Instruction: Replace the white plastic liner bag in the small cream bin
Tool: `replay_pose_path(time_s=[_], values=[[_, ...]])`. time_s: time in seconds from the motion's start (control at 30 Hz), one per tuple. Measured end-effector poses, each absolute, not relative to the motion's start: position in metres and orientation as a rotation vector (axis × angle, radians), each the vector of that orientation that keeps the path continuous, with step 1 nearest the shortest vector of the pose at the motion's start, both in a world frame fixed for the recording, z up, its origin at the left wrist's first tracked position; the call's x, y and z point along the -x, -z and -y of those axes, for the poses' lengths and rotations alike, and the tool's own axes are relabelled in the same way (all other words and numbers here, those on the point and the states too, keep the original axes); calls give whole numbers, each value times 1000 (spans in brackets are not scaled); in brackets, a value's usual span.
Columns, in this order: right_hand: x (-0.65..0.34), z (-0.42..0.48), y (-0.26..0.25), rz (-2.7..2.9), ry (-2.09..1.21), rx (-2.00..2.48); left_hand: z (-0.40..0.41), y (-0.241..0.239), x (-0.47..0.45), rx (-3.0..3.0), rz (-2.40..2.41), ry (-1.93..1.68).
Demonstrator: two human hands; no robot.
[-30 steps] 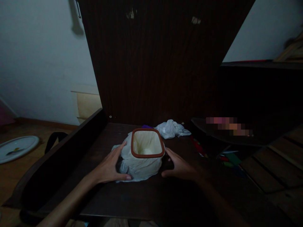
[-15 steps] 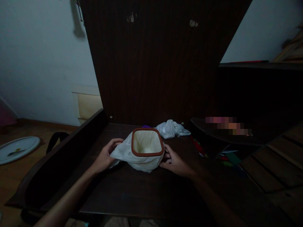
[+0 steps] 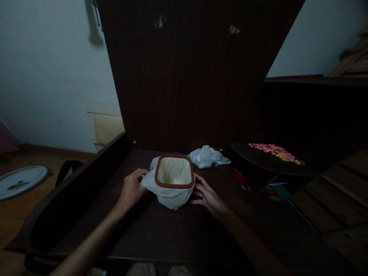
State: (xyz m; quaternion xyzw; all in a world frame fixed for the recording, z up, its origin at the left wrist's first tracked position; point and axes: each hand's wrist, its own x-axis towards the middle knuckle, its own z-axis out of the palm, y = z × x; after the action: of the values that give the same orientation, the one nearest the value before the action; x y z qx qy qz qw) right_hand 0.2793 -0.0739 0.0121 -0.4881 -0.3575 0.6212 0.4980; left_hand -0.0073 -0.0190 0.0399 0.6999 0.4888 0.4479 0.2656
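Note:
A small trash bin (image 3: pixel 175 185) with a squarish brown rim and a pale inside stands upright on the dark wooden desk (image 3: pixel 161 230). A white plastic bag (image 3: pixel 172 198) wraps its outside below the rim, with loose folds bulging out to the left. My left hand (image 3: pixel 133 188) pinches those loose folds between thumb and fingers. On the other side my right hand (image 3: pixel 209 198) lies against the bin, its fingers stretched out and apart along the bagged wall. Some right fingertips are hidden behind the bin.
Behind the bin lies a crumpled plastic bag (image 3: pixel 207 156). A corner shelf (image 3: pixel 244 153) on the right bears a pile of small colourful pieces (image 3: pixel 276 151). The desk's raised side panel (image 3: pixel 71 191) runs along the left. A white oval lid-like object (image 3: pixel 23 180) rests on the floor.
The bin has shifted slightly left, and the bag's folds on the left are drawn in closer to it. My right hand's fingers have straightened from a curl.

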Motion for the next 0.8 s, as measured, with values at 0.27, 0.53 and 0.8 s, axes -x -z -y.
replay_pose_path(time_s=[0.27, 0.53, 0.8], values=[[-266, 67, -17, 651, -1386, 1029, 19, -33, -3, -1467, -803, -1078], [-240, 55, -33, 668, -1119, 895, 8, -24, -20, -1260, -705, -1209], [-220, 33, -42, 525, -999, 890, -20, -20, -46, -1290, -879, -1435]])
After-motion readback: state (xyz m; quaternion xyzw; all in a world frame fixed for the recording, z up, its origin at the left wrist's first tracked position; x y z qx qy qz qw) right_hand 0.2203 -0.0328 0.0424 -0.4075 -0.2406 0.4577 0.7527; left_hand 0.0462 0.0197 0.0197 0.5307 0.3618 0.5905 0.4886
